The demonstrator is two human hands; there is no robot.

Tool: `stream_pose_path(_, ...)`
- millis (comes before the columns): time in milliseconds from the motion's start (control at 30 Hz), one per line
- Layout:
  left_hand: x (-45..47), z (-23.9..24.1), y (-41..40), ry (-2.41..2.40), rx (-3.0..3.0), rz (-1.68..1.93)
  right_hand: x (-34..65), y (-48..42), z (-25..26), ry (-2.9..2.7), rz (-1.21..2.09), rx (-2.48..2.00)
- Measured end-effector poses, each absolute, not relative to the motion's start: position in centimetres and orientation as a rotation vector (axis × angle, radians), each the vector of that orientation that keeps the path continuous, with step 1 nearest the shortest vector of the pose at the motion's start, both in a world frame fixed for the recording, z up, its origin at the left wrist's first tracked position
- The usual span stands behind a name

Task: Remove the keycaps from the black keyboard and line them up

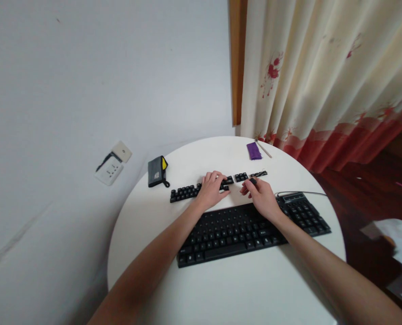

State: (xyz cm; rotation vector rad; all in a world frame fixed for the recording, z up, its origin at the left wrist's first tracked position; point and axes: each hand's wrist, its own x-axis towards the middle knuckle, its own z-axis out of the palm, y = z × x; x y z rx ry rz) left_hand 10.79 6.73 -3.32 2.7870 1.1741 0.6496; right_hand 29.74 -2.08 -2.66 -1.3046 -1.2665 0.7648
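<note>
My left hand (212,188) rests over the rows of loose black keycaps (183,193), its fingers stretched out and the thumb apart. Whether its fingertips press on any cap is hard to see. Between thumb and fingers, my right hand (261,195) pinches a small black keycap (253,181), raised above the table. Below both hands lies a black keyboard (226,250). Its upper rows are bare of caps, while the lower rows and the number pad (304,215) have theirs. My forearms cover parts of the keyboard.
A grey zip pouch (156,172) lies at the left of the round white table (201,155). At the back right are a purple cloth (254,150) and a thin brush-like tool (264,149). The keyboard's cable (302,192) runs off the right edge. Wall and curtain border the table.
</note>
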Motion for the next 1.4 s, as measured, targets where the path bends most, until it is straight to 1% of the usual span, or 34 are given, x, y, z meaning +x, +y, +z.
stream_pose_path(433,10.54,-3.42,6.85,1.186,2.753,0.679,29.87,-2.20,-2.56,-1.263,0.795,-1.333)
stream_pose_path(1033,10.65,-3.64,7.00,1.334,2.759,0.698,30.00,-2.02,-2.60,-1.267,0.778,-1.323)
stream_pose_path(1400,10.90,-3.73,7.02,1.375,2.755,0.656,30.71,-1.93,-2.04,-1.233,0.785,-1.346)
